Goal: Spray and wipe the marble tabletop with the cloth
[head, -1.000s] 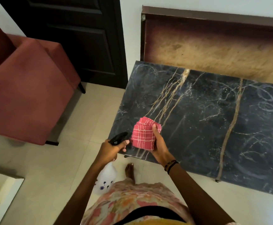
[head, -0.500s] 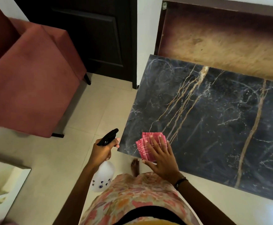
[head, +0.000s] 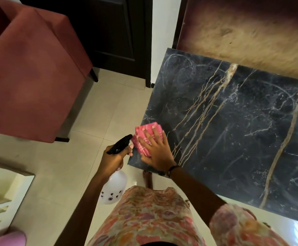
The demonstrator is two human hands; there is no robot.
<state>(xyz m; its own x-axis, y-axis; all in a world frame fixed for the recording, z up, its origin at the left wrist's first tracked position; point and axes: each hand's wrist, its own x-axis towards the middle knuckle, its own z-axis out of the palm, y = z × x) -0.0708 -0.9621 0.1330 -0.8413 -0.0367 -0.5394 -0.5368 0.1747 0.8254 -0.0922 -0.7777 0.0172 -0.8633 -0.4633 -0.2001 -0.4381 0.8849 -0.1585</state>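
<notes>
The black marble tabletop (head: 242, 132) with gold and white veins fills the right of the view. A folded pink checked cloth (head: 145, 130) lies flat on its near left corner. My right hand (head: 155, 148) presses down on the cloth with spread, straight fingers. My left hand (head: 113, 158) grips the neck of a white spray bottle (head: 113, 188) with a black trigger head (head: 120, 143), held just off the table's left edge above the floor.
A red upholstered chair (head: 31, 77) stands to the left on the pale tiled floor (head: 98, 118). A dark door (head: 109, 32) is behind it. A brown wooden panel (head: 251, 32) leans on the wall behind the table. A bare foot (head: 147, 178) shows under the table edge.
My right hand brought the cloth down from the air onto the table's corner, flattened over it and slid it slightly left. The spray bottle stayed in my left hand beside the edge.
</notes>
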